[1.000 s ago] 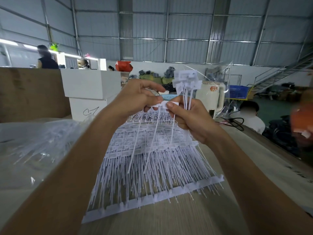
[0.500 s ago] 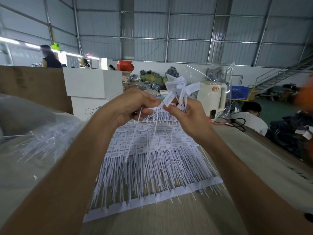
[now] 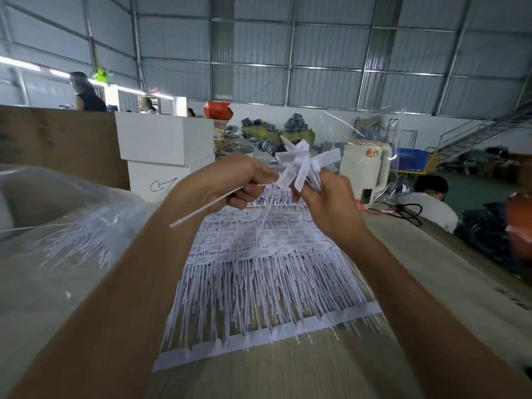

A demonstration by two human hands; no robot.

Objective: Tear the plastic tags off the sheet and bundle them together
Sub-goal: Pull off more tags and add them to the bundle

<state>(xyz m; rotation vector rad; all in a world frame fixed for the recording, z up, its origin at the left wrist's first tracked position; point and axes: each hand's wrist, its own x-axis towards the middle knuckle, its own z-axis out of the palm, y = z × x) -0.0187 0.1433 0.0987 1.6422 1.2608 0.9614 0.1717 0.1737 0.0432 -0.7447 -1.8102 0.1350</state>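
A pile of white plastic tag sheets (image 3: 259, 283) lies on the wooden table, the long tails pointing toward me. Above its far end my left hand (image 3: 230, 182) grips a single loose tag (image 3: 213, 204) whose thin tail sticks out to the lower left. My right hand (image 3: 328, 203) holds a small bundle of torn-off tags (image 3: 302, 165), their flat heads fanned out above my fingers. The two hands almost meet at the tag heads.
A clear plastic bag with more tags (image 3: 77, 240) lies at the left on the table (image 3: 288, 375). White boxes (image 3: 164, 151) and a brown board stand behind. A person (image 3: 431, 197) sits beyond the table's right edge, near a cream machine (image 3: 365, 171).
The left hand has pulled one tag free of the sheet, so its tail now swings out to the left. The bundle in the right hand has tilted and fanned out.
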